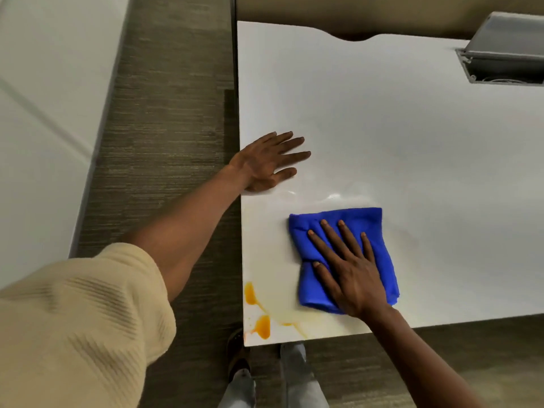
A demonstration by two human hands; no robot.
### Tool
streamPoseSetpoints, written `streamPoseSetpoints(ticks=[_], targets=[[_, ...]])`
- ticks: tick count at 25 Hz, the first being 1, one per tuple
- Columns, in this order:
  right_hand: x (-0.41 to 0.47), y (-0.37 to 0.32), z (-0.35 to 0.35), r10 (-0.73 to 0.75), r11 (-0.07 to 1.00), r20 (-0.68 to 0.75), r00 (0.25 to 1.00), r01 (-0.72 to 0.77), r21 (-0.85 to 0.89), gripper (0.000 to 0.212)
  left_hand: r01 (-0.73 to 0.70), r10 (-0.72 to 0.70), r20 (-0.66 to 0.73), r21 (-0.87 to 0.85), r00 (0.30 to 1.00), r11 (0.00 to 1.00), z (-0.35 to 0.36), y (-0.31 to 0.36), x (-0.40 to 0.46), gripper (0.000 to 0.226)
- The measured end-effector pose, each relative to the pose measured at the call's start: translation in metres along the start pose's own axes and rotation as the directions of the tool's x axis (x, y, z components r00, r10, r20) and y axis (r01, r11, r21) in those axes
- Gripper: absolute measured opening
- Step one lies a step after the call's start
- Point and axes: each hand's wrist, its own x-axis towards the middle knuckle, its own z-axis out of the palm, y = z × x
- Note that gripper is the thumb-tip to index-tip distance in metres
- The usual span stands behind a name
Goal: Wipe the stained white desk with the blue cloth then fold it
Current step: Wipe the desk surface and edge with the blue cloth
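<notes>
Wiping in progress, fold not yet started.

Blue cloth (pixel 341 254) is bunched in a rough pad on the white desk (pixel 397 128), near the front-left corner. It is pressed flat under the right hand (pixel 350 272), fingers straight and spread, nothing curled or pinched. Left hand (pixel 268 163) is laid flat on the desk by the left edge, fingers extended, nothing held; it is judged to be bracing the body.

Stain status: two thick orange blobs (pixel 259 319) are seen at the front-left corner, just beside the desk edge, with a pale yellow smear (pixel 288 307) trailing from them toward the cloth. A wet sheen (pixel 332 198) is seen just beyond the cloth's far edge. The blobs are not yet touched by the cloth.

Risks from here:
- Blobs sit right at the left and front edges. If a stroke is driven outward, liquid is likely pushed over the edge onto the carpet (pixel 176 142) or the shoes (pixel 238 351) below. Strokes should be pulled inward.
- Cloth is held by flat pressure only. If pressure is eased mid-stroke, the cloth can be left behind or rolled up under the palm.
- Cloth is already bunched; a loaded face dragged back over the desk would re-spread the yellow film. A clean face should be turned out.
- How much stain is on the cloth underside cannot be told; if it is folded wet side out, the residue could be transferred back to the desk.
- The open grey cable box (pixel 500 63) at the far right is well apart; no risk is seen there.
</notes>
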Motion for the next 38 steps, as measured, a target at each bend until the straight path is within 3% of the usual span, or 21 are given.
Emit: streamPoseSetpoints(ticks=[4,7,10,13,15,18,21,23,24,28,32,38], targets=[[0.044,-0.002,-0.007,0.353,0.935,-0.033,0.935,-0.351,0.048,0.065,0.012,-0.013,-0.033,-0.032,0.999,0.999,0.007,-0.003,0.004,0.063],[0.087,-0.035,-0.004,0.453,0.884,-0.017,0.891,-0.447,0.133,0.070,0.012,-0.012,-0.040,-0.001,0.999,1.000,0.012,-0.005,0.009,0.066],[0.080,-0.045,-0.004,0.278,0.957,-0.021,0.960,-0.274,0.099,0.075,0.024,-0.023,-0.039,0.013,0.999,1.000,0.011,-0.005,0.007,0.066],[0.015,-0.021,0.006,0.041,0.999,-0.035,0.999,-0.039,0.038,0.076,0.059,-0.058,-0.016,0.028,0.998,0.998,0.008,-0.001,0.007,0.064],[-0.026,0.016,0.008,0.037,0.999,-0.036,0.999,-0.037,0.001,0.078,0.107,-0.107,-0.002,0.012,0.994,0.994,0.007,0.006,0.008,0.064],[-0.027,0.057,-0.003,0.256,0.967,0.002,0.967,-0.256,-0.002,0.081,0.154,-0.154,-0.042,-0.004,0.987,0.988,0.012,0.013,0.010,0.063],[0.029,0.044,-0.007,0.557,0.828,-0.026,0.830,-0.551,0.105,0.082,0.166,-0.168,-0.073,-0.030,0.983,0.986,0.015,0.012,0.011,0.061],[0.074,0.020,-0.006,0.654,0.747,-0.035,0.755,-0.639,0.184,0.085,0.160,-0.162,-0.087,-0.029,0.983,0.987,0.015,0.012,0.012,0.059],[0.094,0.005,-0.005,0.657,0.743,-0.032,0.754,-0.639,0.198,0.087,0.158,-0.161,-0.103,-0.038,0.982,0.987,0.014,0.012,0.012,0.059],[0.136,-0.056,-0.006,0.501,0.854,-0.054,0.864,-0.484,0.190,0.085,0.162,-0.169,-0.148,-0.060,0.974,0.985,0.011,0.015,0.011,0.055],[0.078,-0.051,0.000,0.219,0.968,-0.059,0.974,-0.209,0.142,0.079,0.170,-0.179,-0.141,-0.072,0.974,0.983,0.007,0.016,0.010,0.054],[-0.021,0.009,0.014,0.010,1.000,-0.062,0.998,-0.011,-0.029,0.083,0.188,-0.193,-0.108,-0.053,0.975,0.981,0.012,0.017,0.010,0.063]])
